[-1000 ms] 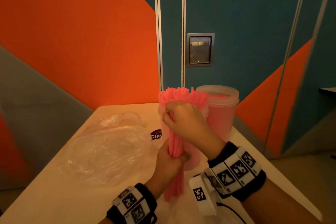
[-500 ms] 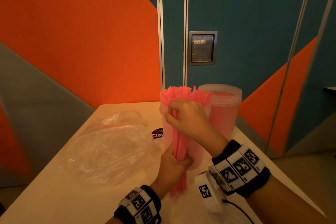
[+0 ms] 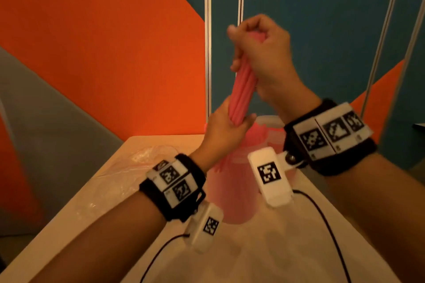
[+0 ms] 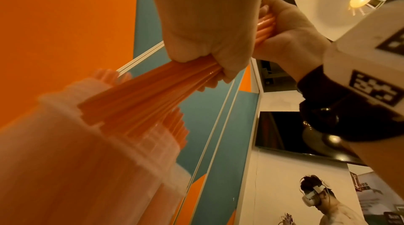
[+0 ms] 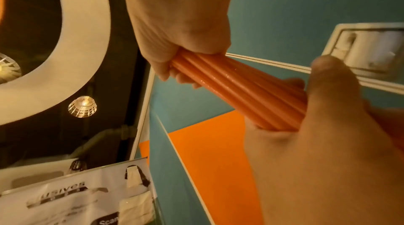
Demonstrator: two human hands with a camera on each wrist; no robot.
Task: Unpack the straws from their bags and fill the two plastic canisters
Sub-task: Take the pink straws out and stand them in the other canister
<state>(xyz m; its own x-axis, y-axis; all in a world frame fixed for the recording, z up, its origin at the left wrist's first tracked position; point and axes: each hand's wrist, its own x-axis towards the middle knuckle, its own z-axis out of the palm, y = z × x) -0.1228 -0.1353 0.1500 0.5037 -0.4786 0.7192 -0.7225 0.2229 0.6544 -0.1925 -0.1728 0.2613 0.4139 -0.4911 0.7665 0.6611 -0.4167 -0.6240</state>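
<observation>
Orange and teal wall panels [image 3: 103,53] back 2 fists clamped on 1 bundle of pink straws [image 3: 242,89]: the right hand [image 3: 264,53] wraps its top, the left hand [image 3: 226,126] its lower part. Directly below the grip stands the near canister [image 3: 230,195], straws already poking up around the bundle's splayed bottom ends. Best to keep the bundle tight and upright, and loosen only once the ends clear the rim. Further out, an emptied clear bag [image 3: 128,172] lies on the pale table [image 3: 69,225].
</observation>
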